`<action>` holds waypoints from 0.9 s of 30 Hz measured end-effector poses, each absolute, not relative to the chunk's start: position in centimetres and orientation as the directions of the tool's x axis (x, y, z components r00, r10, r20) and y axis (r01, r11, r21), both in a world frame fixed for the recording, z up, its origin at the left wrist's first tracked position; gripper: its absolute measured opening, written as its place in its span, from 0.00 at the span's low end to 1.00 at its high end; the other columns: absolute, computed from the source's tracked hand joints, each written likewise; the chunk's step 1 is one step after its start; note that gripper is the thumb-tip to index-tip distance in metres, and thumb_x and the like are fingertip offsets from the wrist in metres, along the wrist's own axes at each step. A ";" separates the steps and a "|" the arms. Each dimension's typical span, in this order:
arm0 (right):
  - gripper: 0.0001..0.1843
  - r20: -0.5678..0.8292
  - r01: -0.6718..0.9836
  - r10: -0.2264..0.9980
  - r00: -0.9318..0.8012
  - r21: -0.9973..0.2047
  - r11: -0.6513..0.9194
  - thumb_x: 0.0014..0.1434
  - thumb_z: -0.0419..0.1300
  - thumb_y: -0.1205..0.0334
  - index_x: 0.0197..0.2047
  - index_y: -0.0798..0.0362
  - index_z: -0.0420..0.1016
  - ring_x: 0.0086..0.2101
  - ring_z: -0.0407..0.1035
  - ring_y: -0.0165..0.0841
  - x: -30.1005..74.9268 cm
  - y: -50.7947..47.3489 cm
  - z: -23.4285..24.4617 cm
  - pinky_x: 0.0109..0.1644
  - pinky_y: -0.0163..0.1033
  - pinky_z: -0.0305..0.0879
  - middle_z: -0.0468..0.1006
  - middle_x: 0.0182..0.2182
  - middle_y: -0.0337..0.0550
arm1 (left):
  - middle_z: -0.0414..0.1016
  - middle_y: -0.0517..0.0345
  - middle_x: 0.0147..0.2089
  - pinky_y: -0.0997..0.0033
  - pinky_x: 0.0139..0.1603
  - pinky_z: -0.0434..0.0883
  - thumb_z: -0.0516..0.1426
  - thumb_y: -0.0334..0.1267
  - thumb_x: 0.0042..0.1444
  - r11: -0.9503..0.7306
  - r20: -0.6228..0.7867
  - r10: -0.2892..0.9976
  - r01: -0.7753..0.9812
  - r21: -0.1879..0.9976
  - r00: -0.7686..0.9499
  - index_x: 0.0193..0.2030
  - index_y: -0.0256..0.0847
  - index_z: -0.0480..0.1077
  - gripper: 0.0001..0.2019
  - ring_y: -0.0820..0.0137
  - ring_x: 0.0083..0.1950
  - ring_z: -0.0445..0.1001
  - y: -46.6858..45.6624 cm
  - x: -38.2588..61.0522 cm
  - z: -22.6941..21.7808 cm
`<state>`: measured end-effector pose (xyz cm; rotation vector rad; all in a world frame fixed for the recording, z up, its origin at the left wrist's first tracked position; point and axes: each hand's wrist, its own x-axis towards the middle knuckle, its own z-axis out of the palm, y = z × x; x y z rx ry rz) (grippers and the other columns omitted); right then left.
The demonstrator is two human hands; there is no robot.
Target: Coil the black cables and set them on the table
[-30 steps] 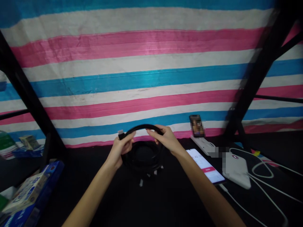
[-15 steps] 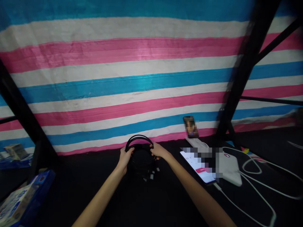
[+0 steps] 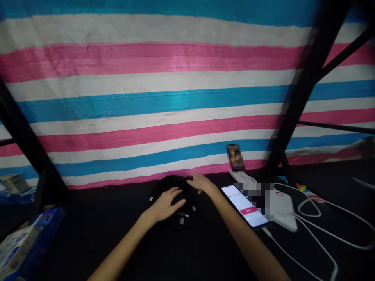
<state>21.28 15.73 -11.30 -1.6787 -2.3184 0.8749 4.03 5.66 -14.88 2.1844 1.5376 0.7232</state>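
Our left hand [image 3: 165,205] is spread over the black cable coil [image 3: 165,181] on the table [image 3: 117,230], our right hand [image 3: 202,182] curves at the coil's right edge, gripping or not we cannot tell, and light, even pressure should suit the loops.

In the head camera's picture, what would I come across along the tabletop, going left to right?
Nearer blue box → coiled black cables → right hand → phone → white device.
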 end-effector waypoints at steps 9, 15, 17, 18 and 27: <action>0.12 -0.518 0.825 0.712 -0.474 -0.543 0.154 0.63 0.51 0.66 0.32 0.65 0.70 0.25 0.76 0.33 20.9 16.2 -12.6 0.26 0.34 0.73 0.79 0.32 0.57 | 0.69 0.45 0.53 0.50 0.58 0.58 0.46 0.53 0.58 -0.307 0.024 0.942 0.830 0.466 0.335 0.52 0.42 0.68 0.23 0.55 0.56 0.65 5.0 4.5 -14.8; 0.12 -0.533 0.773 0.624 -0.571 -0.605 0.192 0.64 0.47 0.69 0.32 0.64 0.68 0.29 0.77 0.31 21.0 15.9 -12.4 0.26 0.30 0.71 0.78 0.39 0.57 | 0.72 0.45 0.50 0.55 0.54 0.61 0.51 0.52 0.54 -0.232 -0.141 0.933 0.852 0.470 0.331 0.47 0.42 0.70 0.20 0.55 0.53 0.67 5.8 2.6 -13.9; 0.11 -0.523 0.746 0.593 -0.613 -0.630 0.216 0.63 0.46 0.71 0.36 0.64 0.68 0.31 0.77 0.30 20.7 15.4 -12.3 0.26 0.29 0.71 0.77 0.42 0.56 | 0.74 0.48 0.46 0.60 0.49 0.64 0.53 0.51 0.52 -0.178 -0.226 0.922 0.863 0.473 0.313 0.45 0.44 0.72 0.18 0.57 0.49 0.70 5.9 1.7 -13.4; 0.10 -0.514 0.730 0.576 -0.635 -0.643 0.231 0.62 0.47 0.71 0.37 0.64 0.69 0.32 0.77 0.30 20.4 15.1 -12.4 0.26 0.29 0.71 0.76 0.44 0.56 | 0.75 0.49 0.45 0.62 0.47 0.65 0.54 0.50 0.51 -0.145 -0.271 0.915 0.871 0.469 0.298 0.44 0.45 0.72 0.17 0.59 0.46 0.71 6.0 1.2 -13.1; 0.30 -0.396 0.614 0.497 -0.772 -0.666 0.424 0.58 0.58 0.58 0.63 0.50 0.59 0.49 0.69 0.30 16.8 12.8 -13.4 0.48 0.28 0.67 0.55 0.64 0.46 | 0.68 0.65 0.18 0.62 0.36 0.71 0.65 0.38 0.43 0.261 -0.473 0.878 0.905 0.336 -0.077 0.21 0.37 0.69 0.10 0.72 0.23 0.69 4.8 -5.1 -9.7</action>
